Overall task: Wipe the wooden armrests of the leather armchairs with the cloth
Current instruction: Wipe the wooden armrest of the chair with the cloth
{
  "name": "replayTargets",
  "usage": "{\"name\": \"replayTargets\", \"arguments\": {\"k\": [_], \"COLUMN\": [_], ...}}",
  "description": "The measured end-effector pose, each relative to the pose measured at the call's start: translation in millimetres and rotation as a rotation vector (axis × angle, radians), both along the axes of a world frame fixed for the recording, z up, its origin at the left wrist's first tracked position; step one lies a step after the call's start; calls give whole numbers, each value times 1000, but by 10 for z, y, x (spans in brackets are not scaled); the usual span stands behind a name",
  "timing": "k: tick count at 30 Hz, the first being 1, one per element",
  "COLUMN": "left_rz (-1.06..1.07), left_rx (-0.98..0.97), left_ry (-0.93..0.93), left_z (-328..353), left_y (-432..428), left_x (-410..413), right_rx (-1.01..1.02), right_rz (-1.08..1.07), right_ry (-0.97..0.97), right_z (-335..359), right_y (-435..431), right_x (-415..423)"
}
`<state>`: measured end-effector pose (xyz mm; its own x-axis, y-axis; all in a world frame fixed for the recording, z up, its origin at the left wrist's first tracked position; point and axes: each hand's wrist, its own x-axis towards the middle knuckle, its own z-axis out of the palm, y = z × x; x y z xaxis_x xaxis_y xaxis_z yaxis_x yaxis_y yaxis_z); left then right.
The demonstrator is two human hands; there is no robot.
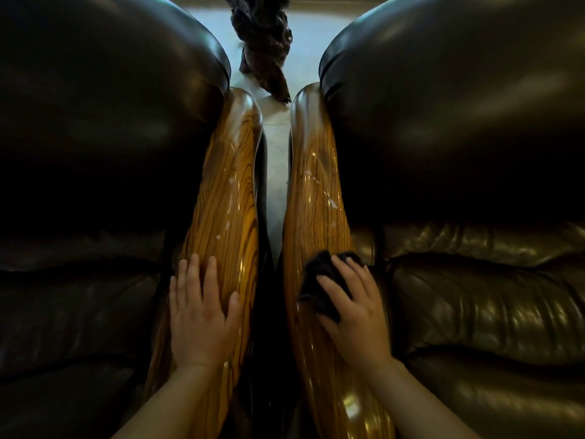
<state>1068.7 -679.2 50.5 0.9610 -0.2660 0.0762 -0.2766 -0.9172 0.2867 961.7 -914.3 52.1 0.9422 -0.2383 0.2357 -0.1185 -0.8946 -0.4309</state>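
Two glossy striped wooden armrests run side by side away from me, the left armrest [232,185] and the right armrest [316,198]. Both carry small white specks and wet streaks along their middle. My left hand [199,315] lies flat on the near part of the left armrest, fingers spread, holding nothing. My right hand [354,308] presses a crumpled black cloth [319,280] onto the right armrest, and the cloth bunches out past my fingertips on the left.
A dark leather armchair [95,137] fills the left side and another dark leather armchair [459,153] fills the right. A narrow gap with pale floor [277,160] separates the armrests. A dark gnarled wooden object [262,49] stands on the floor beyond them.
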Motion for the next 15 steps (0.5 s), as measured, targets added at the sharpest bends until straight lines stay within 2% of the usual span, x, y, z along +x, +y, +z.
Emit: {"name": "replayTargets", "arguments": {"k": [4, 8, 9, 13, 15], "left_rz": [1, 2, 5, 7, 2], "left_rx": [-8, -16, -18, -13, -15], "left_ry": [2, 3, 2, -6, -8], "left_z": [-13, -55, -65, -88, -80], "left_y": [-1, 20, 23, 27, 23], "left_x": [9, 27, 29, 29, 30], "right_rx": [47, -51, -49, 125, 87], "right_rz": [-135, 124, 119, -229, -233], "right_ry": [48, 29, 29, 55, 51], "right_z": [116, -16, -37, 54, 83], "right_y": [62, 62, -13, -98, 20], "right_x": [352, 74, 29, 350, 463]}}
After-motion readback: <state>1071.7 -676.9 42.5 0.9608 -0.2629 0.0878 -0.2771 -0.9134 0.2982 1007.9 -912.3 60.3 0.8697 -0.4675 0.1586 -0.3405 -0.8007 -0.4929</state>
